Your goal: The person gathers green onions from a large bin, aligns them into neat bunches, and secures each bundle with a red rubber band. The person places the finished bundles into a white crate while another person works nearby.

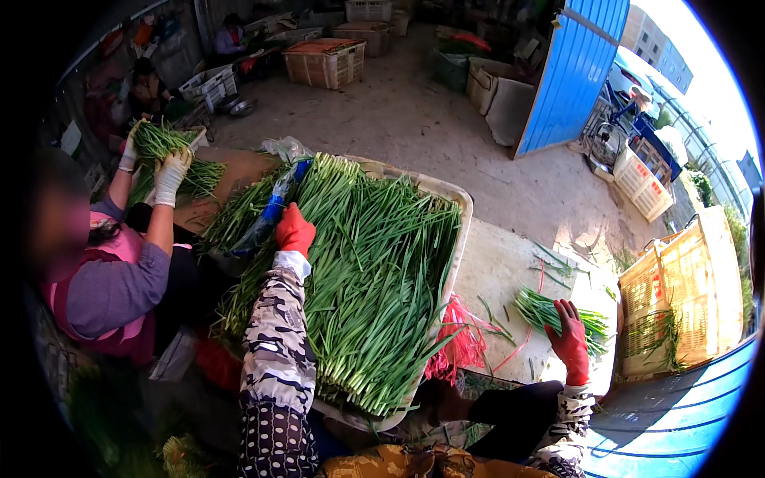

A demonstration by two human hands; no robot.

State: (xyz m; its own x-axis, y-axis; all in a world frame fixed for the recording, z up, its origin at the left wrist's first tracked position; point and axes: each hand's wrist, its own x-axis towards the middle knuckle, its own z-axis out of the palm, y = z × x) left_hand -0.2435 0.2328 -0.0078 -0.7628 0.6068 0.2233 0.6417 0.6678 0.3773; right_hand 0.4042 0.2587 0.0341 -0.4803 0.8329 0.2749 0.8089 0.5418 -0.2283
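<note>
Before me a shallow pale plastic crate (465, 209) is heaped with long green leafy stalks, likely garlic chives (382, 263). My left hand (294, 231), in a red glove, is curled at the left part of the heap, beside a strip of clear and blue plastic (272, 209); what lies under its fingers is hidden. To the right, my right hand (568, 343), also red-gloved, has its fingers extended against a small bunch of the same greens (529, 308). That bunch lies on a pale board (496, 269), across a thin pink-red string (541, 278).
A tangle of pink-red strings (457, 340) hangs between crate and board. At my left, a co-worker's white-gloved hands (172, 173) hold greens. A yellowish basket crate (681, 299) stands right of the board. Behind are a blue metal door (568, 77) and a lidded crate (324, 63).
</note>
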